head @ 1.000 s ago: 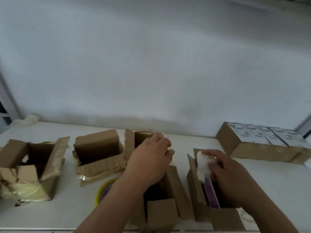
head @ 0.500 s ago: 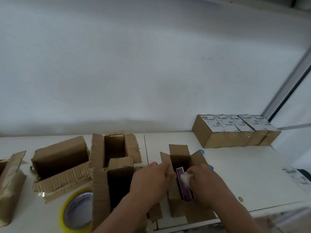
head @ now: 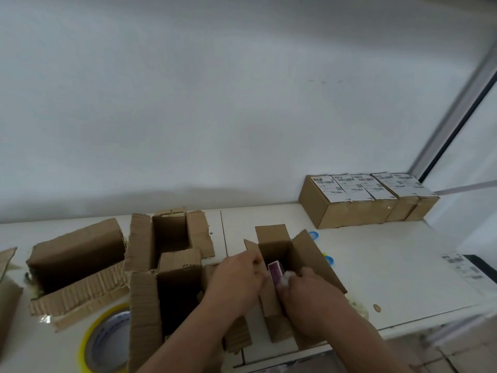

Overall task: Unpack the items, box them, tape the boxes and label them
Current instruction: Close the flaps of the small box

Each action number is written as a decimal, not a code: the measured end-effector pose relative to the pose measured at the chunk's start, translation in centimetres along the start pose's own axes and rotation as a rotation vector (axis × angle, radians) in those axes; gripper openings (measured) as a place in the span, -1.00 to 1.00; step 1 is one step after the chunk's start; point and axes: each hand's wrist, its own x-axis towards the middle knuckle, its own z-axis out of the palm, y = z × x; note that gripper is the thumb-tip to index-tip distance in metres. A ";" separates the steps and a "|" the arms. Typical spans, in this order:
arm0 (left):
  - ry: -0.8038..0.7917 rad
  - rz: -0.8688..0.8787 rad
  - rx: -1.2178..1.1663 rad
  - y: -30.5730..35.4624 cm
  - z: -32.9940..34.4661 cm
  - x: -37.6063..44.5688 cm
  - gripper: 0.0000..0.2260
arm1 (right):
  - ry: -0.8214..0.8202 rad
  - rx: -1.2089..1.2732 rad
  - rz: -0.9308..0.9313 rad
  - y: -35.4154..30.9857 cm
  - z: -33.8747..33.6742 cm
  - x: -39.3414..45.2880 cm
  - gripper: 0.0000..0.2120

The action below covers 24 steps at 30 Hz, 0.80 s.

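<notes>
My right hand [head: 309,297] pinches soft white wadding [head: 286,277] beside the stiff, light purple carton [head: 275,272] inside the open box [head: 304,254]; left hand [head: 236,281] grips its flap

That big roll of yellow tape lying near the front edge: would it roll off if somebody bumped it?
Probably not. The tape roll lies flat on its side on the table, so a bump would likely slide it rather than roll it. It looks thick and wide, so it is probably fairly heavy and stiff. Stood on edge, it would likely roll easily.
</notes>
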 end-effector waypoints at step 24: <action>-0.046 -0.038 0.046 0.3 -0.9 0.0 -0.93 | 0.080 0.338 -0.056 4.9 -0.4 -0.7 -0.61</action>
